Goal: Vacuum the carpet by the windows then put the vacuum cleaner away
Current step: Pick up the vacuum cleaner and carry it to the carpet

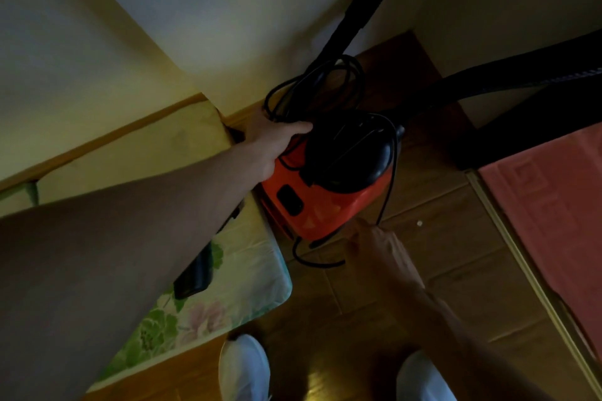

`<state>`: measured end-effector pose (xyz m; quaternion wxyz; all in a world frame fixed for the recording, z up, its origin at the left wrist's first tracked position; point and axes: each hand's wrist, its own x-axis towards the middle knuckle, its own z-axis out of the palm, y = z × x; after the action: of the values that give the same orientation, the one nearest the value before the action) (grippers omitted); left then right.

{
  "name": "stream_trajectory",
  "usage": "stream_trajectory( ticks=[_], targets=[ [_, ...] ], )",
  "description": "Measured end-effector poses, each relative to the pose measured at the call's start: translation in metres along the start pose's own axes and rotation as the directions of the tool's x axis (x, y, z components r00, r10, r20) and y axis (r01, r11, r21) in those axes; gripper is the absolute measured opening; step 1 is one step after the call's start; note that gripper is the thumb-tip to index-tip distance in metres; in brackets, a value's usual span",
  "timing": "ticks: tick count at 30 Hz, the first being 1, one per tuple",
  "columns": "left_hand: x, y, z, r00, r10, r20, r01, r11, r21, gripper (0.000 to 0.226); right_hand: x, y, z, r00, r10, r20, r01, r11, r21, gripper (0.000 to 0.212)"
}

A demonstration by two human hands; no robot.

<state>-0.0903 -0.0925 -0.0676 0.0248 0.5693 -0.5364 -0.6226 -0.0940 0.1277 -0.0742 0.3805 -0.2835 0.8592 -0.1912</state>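
Little of blurred right hand shows; left hand grips cord.

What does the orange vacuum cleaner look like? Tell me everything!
The orange plastic vacuum cleaner stands on the brown wooden floor by a wall corner, beside a flowered mattress. It has a rounded black top and a wide black hose leading right. A coiled black cord sits on it, loops trailing down. The left hand rests on its top; the right hand reaches toward its base.
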Motion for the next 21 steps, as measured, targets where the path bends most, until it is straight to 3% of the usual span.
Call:
stream_trajectory(
  ticks=[4, 6, 10, 14, 21],
  targets=[
    [0.007, -0.016, 0.006, 0.997, 0.046, -0.054, -0.05, 0.995, -0.083, 0.031, -0.008, 0.001, 0.007, 0.999, -0.008, 0.031, 0.007, 1.0, 0.026, 0.017],
    [0.004, -0.018, 0.006, 0.997, 0.073, -0.019, -0.075, 0.99, -0.118, 0.013, -0.013, -0.002, 0.009, 0.998, -0.016, 0.054, 0.014, 1.0, 0.027, 0.017],
    [-0.013, -0.014, -0.006, 0.99, 0.136, 0.041, -0.125, 0.972, -0.201, 0.018, -0.024, -0.008, 0.009, 0.998, -0.005, 0.066, 0.002, 0.999, 0.039, 0.017],
    [-0.042, -0.006, -0.02, 0.943, 0.202, 0.263, -0.097, 0.926, -0.364, 0.03, -0.03, -0.011, 0.007, 0.998, 0.039, 0.052, -0.043, 0.997, 0.069, 0.019],
    [-0.096, 0.007, -0.033, 0.892, 0.169, 0.419, -0.022, 0.943, -0.332, 0.032, -0.039, -0.023, -0.01, 0.988, 0.144, 0.052, -0.151, 0.968, 0.199, 0.019]
  ],
)
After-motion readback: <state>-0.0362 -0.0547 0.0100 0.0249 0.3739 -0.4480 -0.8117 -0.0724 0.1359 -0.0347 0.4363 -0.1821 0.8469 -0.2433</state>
